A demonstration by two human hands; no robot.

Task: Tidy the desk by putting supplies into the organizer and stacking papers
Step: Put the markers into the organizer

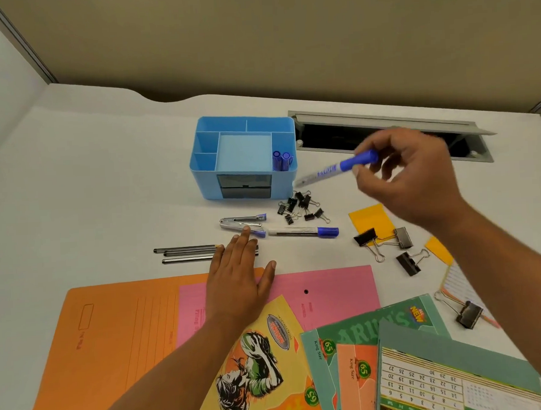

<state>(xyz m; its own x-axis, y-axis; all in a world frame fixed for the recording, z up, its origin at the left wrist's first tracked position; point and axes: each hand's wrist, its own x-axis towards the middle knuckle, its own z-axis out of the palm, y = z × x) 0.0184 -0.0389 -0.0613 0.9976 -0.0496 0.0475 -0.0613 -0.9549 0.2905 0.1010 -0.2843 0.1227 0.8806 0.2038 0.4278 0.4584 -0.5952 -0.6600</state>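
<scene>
Marker (336,171): we are pinching its blue capped end between the thumb and fingertips of the right hand (409,182), in the air just right of the organizer (200,180), with the white barrel slanting down toward the tabletop (105,182).
Step in hand: we are judging it to be dropping this marker into the organizer's front right compartment, where two blue-capped markers (282,160) are standing.
Doing it well: we are advising tipping the barrel upright first, cap up like the other two. The low end should clear the rim, then go down beside them rather than being let fall. The organizer looks light, so the free hand could be steadying its wall.
Left hand (238,278): it is lying flat with straight, spread fingers and is gripping nothing. Its fingertips are resting over the black pens (187,253) and touching the metal tools (242,223) with blue ends.
Supplies waiting: a second marker (305,232), small binder clips (300,206) and large binder clips (387,239) are lying loose on the tabletop.
Papers: the orange folder (119,338), pink folder (330,289) and notebooks (349,351) are overlapping, unstacked.
Writing: we are reading "King Size" and "65" on the notebooks, "NEW" on one green cover, and upside-down dates on a calendar sheet (429,381).
Unreadable: the marker's barrel print is too blurred for us.
</scene>
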